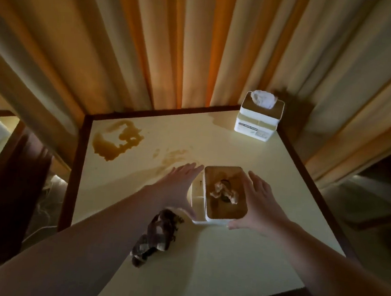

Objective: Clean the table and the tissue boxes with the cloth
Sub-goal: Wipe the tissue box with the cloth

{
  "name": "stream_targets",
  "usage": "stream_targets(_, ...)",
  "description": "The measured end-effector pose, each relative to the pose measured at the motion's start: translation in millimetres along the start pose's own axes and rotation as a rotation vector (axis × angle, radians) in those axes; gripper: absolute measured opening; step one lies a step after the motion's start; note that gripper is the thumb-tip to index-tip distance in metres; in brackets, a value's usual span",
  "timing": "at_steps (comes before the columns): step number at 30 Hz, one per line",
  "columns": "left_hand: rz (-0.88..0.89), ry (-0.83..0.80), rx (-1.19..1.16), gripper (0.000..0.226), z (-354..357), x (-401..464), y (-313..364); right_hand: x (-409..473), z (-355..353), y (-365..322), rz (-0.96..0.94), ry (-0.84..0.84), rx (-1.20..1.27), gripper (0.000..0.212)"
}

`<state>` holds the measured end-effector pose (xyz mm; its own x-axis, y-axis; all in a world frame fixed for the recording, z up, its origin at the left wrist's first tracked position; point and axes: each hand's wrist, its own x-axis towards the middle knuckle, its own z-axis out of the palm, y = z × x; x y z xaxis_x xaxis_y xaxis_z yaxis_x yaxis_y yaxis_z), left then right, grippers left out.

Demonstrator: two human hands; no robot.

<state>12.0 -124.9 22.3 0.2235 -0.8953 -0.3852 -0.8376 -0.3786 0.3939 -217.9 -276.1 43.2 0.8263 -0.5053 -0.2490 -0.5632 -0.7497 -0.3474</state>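
A white tissue box with a brown lid (223, 193) stands in the middle of the cream table (238, 259). My left hand (178, 186) lies along its left side and my right hand (259, 201) along its right side, fingers straight on both. A crumpled dark cloth (155, 235) lies on the table below my left wrist, held by neither hand. A second white tissue box (259, 117) with a tissue sticking up stands at the far right corner. A brown liquid spill (116, 141) spreads at the far left, with fainter smears (177, 156) near the middle.
Orange and beige curtains (187, 44) hang right behind the table. The table has a dark wooden rim (79, 155). Dark chairs (7, 177) stand to the left, and another dark chair (388, 197) to the right.
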Motion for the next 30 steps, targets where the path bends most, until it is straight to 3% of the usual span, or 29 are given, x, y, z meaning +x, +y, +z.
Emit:
stream_targets(7, 0.007, 0.055, -0.055, 0.157, 17.8, -4.1, 2.0, 15.3, -20.2, 35.3, 0.194, 0.027, 0.000, 0.151)
stream_targets(11, -0.029, 0.100, -0.046, 0.156, 29.2, -5.0, 3.8, 15.1, -19.9, 43.2, 0.260, 0.147, 0.020, 0.124)
stream_targets(16, -0.008, 0.164, -0.161, 0.141, 25.6, 5.4, 13.5, 1.3, -4.6, 40.1, 0.238, 0.162, 0.092, 0.104)
stream_targets(24, -0.025, 0.171, -0.181, 0.128, 23.9, 17.9, 24.2, -19.2, 7.6, 39.6, 0.131, 0.201, 0.233, 0.100)
stream_targets(30, -0.095, 0.251, -0.194, 0.120, 34.4, 15.1, 29.9, -23.2, 9.8, 38.6, 0.125, 0.118, 0.262, 0.110)
